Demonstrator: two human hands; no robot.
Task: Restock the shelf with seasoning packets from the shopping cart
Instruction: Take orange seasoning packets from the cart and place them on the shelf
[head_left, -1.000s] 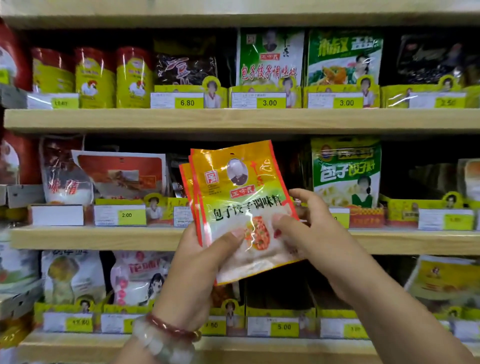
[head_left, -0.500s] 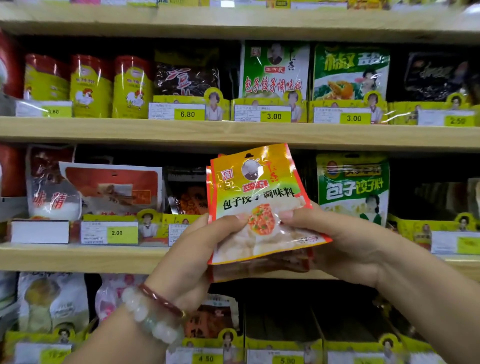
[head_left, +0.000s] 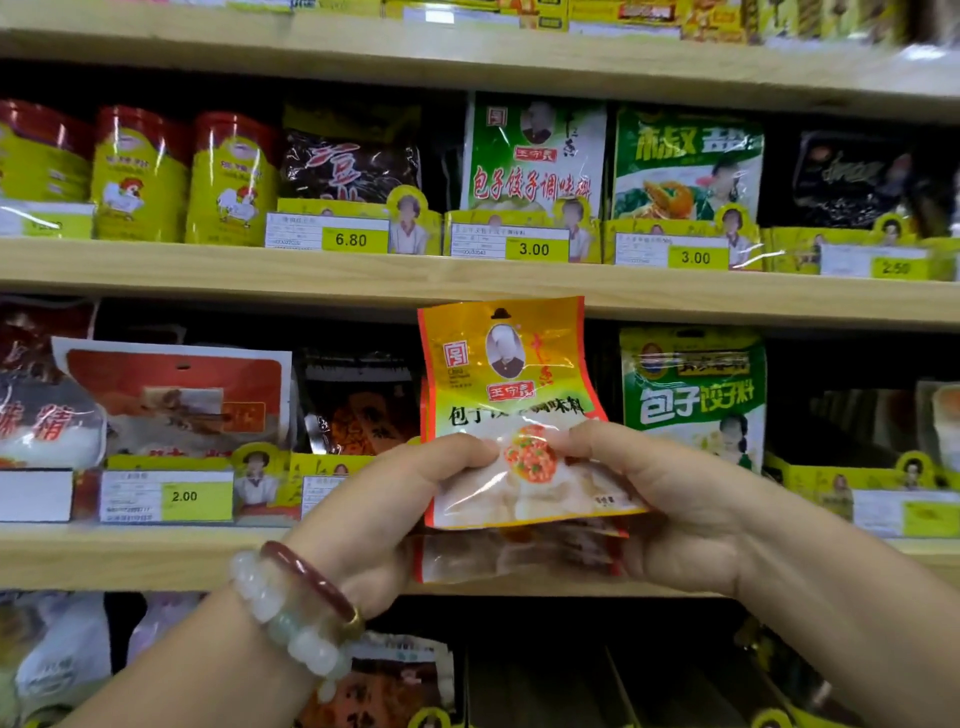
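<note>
A small stack of yellow-and-red seasoning packets (head_left: 511, 395) stands upright in front of the middle wooden shelf (head_left: 156, 556). My left hand (head_left: 384, 514), with bead bracelets on its wrist, pinches the stack's lower left with thumb on the front. My right hand (head_left: 670, 499) pinches the lower right the same way. Behind the front packet, the lower edges of further packets (head_left: 519, 558) show. The stack covers a dark gap on the shelf between a dark packet (head_left: 358, 410) and a green packet (head_left: 693, 395). The shopping cart is out of view.
The upper shelf (head_left: 467, 280) carries yellow chicken-logo tins (head_left: 140, 176), a green-and-white packet (head_left: 535, 161) and price tags 6.80 and 3.00. A red-and-white bag (head_left: 171, 400) lies at middle left. Dark open slots (head_left: 597, 680) sit on the bottom shelf.
Both hands lifted the packet stack up and slightly right toward the middle shelf gap, and the stack turned more upright. The camera view tilted upward.
</note>
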